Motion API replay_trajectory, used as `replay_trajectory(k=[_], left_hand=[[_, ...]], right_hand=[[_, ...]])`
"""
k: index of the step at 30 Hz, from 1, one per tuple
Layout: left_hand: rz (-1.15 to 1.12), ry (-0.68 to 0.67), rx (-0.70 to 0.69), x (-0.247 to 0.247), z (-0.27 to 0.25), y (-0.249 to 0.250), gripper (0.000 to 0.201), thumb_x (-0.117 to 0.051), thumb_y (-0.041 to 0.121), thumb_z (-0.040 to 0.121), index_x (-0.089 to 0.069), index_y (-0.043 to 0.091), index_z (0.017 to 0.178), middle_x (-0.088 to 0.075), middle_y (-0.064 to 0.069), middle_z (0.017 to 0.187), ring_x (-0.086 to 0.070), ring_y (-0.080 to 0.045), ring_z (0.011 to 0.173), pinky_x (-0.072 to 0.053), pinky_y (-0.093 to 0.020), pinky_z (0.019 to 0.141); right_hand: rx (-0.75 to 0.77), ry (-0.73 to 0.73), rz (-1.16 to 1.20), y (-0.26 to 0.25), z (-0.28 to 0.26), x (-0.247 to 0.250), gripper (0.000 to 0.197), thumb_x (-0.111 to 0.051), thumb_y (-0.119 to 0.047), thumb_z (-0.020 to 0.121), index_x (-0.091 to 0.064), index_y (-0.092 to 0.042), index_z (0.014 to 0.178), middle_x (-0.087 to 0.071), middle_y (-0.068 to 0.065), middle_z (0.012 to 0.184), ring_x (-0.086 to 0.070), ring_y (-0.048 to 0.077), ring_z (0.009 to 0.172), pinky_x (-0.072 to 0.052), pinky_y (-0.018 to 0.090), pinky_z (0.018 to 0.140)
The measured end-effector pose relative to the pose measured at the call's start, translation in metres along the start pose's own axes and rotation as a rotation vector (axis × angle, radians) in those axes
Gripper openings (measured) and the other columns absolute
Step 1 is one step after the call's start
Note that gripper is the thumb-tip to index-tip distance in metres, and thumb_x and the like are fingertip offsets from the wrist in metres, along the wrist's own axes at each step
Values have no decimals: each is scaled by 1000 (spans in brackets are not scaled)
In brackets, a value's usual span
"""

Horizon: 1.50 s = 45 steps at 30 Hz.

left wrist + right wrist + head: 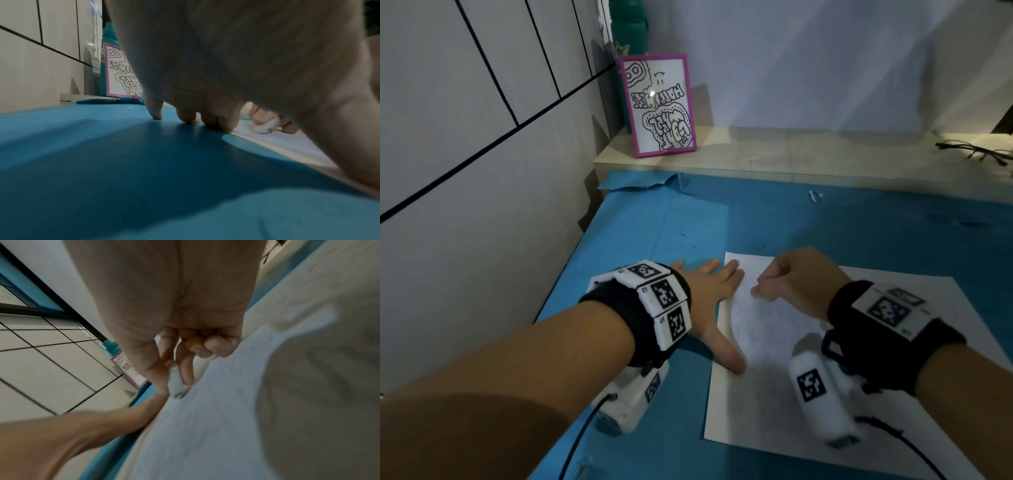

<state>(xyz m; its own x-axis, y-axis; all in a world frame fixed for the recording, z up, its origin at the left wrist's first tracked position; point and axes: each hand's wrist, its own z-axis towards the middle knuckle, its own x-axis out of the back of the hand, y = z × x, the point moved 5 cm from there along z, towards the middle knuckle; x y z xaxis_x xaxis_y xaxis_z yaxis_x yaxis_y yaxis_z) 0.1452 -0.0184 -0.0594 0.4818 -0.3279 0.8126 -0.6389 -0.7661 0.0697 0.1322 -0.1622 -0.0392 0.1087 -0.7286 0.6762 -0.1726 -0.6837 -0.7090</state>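
Note:
A white sheet of paper (887,370) with faint pencil marks lies on the blue table cover (654,233). My left hand (709,294) lies flat with spread fingers, its fingertips (187,116) and thumb pressing the sheet's left edge (287,146). My right hand (791,281) is curled over the paper near its top left corner. It pinches a small white eraser (175,386) between thumb and fingers, with the smudged tip of the eraser (264,127) touching the paper (216,418).
A pink-framed doodle picture (659,104) leans on a pale ledge (791,150) at the back, with a teal bottle (628,31) behind it. Black glasses (976,152) lie on the ledge at the right. A tiled wall (465,137) runs along the left.

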Motion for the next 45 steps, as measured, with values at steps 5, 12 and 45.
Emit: replay_trajectory(k=[5, 12, 45], left_hand=[[2, -9, -4, 0, 0, 0, 130, -60, 81, 62, 20, 26, 149, 25, 12, 155, 19, -12, 144, 4, -55, 116], [7, -18, -3, 1, -1, 1, 130, -60, 80, 63, 20, 25, 148, 25, 11, 155, 19, -13, 144, 3, -56, 116], [9, -38, 8, 1, -1, 1, 130, -59, 81, 63, 21, 25, 148, 27, 12, 154, 19, -12, 144, 3, -56, 116]], right_hand=[[-3, -80, -37, 0, -3, -2, 17, -79, -22, 69, -65, -21, 59, -66, -11, 58, -58, -3, 56, -38, 5, 50], [-27, -100, -25, 5, 1, -1, 11, -80, -19, 68, -71, -13, 65, -65, -11, 52, -56, -6, 49, -40, 7, 51], [-40, -127, -95, 10, 5, 15, 14, -80, -18, 68, -68, -16, 61, -74, -1, 79, -65, 1, 69, -43, 12, 58]])
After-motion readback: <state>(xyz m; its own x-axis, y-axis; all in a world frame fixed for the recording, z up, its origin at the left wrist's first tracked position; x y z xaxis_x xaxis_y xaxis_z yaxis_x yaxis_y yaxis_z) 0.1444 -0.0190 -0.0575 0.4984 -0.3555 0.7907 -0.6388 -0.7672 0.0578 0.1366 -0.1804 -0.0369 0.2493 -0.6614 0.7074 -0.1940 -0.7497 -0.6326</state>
